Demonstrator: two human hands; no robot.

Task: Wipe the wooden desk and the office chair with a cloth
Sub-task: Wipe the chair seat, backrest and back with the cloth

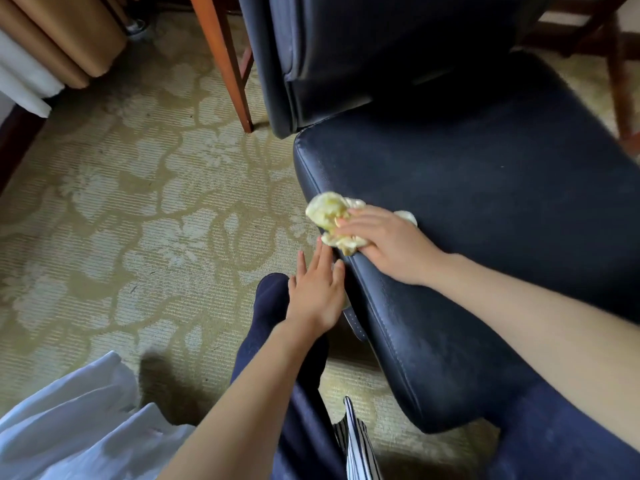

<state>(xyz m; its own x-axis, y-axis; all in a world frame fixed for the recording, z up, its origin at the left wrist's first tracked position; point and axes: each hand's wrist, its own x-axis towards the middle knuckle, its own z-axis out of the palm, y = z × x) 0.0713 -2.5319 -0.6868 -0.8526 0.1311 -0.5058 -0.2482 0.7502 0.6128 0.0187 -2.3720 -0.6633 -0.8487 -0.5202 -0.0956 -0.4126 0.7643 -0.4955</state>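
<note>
On the left, a patterned carpet (138, 209) lies under a wooden bench leg (225, 60). Your left hand (317, 294) rests with fingers spread flat against the near left edge of the dark office chair (485, 188) seat. Just right, your right hand (388, 244) presses a crumpled yellow cloth (329, 211) onto the seat's left edge.

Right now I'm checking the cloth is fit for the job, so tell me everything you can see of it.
The cloth is pale yellow-green and soft-looking, crumpled into a loose wad rather than spread flat. It lies on the near left edge of the chair seat, pressed down under the right hand, whose fingers cover its middle. Bunched folds stick out past the fingertips and a small bit shows behind the hand. The left hand is beside the seat edge, apart from it.
</note>
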